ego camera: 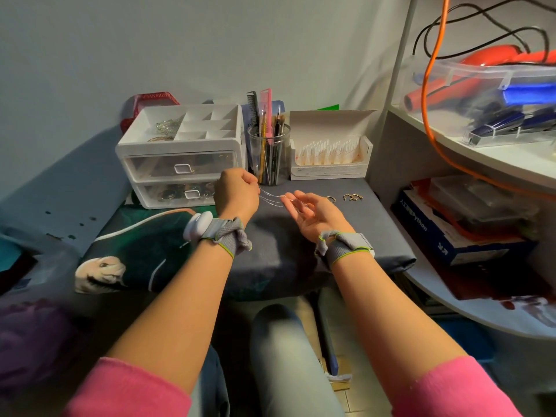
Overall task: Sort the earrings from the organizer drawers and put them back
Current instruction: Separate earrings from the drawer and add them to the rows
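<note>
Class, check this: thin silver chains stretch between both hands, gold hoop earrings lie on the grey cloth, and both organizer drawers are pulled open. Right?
Not quite. In the head view both organizer drawers are shut. The silver chains do stretch between the left hand and right hand, and the gold hoop earrings lie on the grey cloth.

Home vanity corner: jewellery organizer (180,145), cup of combs (268,155), cluttered shelves (481,164).

Organizer (180,142) was glossy white plastic, its drawers (180,168) clear plastic. Chains (272,197) thin shiny silver metal; hoops (352,197) polished gold metal. Table cover (301,251) matt grey cloth. Cup (268,155) clear, glass or plastic unclear. Box (329,145) matt white card. Wristbands (224,236) grey knit fabric.
</note>
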